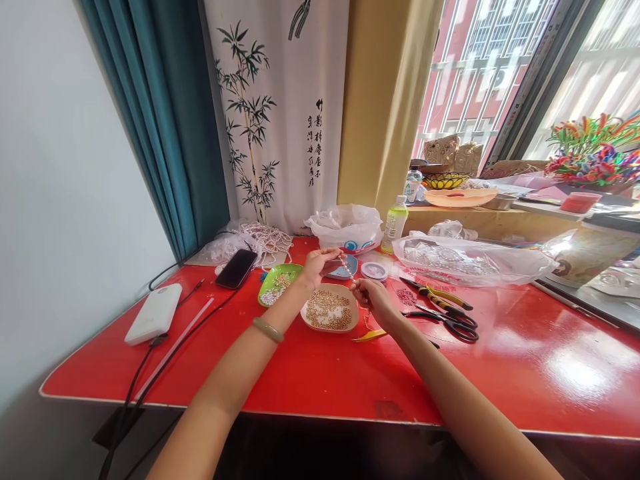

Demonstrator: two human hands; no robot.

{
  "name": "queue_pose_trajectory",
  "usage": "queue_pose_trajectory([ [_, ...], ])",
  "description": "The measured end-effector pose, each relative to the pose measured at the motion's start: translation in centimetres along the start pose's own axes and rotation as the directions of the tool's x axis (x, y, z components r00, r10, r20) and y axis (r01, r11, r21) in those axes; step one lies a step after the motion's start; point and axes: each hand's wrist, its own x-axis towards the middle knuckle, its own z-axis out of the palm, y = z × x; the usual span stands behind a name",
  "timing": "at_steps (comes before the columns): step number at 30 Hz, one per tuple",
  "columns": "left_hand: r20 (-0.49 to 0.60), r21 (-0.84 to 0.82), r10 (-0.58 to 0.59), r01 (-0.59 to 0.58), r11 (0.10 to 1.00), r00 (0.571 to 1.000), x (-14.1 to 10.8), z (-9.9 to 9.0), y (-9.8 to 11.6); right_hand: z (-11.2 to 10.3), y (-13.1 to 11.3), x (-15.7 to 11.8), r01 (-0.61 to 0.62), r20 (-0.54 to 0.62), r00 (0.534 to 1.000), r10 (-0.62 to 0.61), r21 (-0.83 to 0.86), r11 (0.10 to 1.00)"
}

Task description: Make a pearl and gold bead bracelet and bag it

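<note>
We hold the bead strand [346, 265] above the surface [310, 380], toward its back edge.
Left grip [319, 264] pinches its upper part, right grip [371, 294] the lower, likely for tension; bead tray [327, 329] nearer front edge, presumably for easy reach; pliers [427, 291] toward right edge.

Beads [327, 312] lie in a dish [327, 329] on the table [320, 380], right of the phone [237, 269], left of the scissors [447, 319].

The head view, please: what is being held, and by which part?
A beaded strand, its upper part in the left hand, its lower part in the right hand.
</note>
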Motion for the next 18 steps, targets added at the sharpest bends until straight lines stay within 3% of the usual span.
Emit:
queue_pose_trajectory([
  [7,-0.001,0.013,-0.010,0.010,1.000,1.000,-0.20,0.28,0.23,-0.02,-0.31,-0.48,0.061,-0.038,0.997,-0.061,-0.008,0.998],
  [18,0.000,0.075,-0.039,0.039,0.996,0.999,-0.58,0.59,0.40,-0.17,0.51,0.21,0.009,-0.007,1.000,-0.009,-0.014,1.000],
])
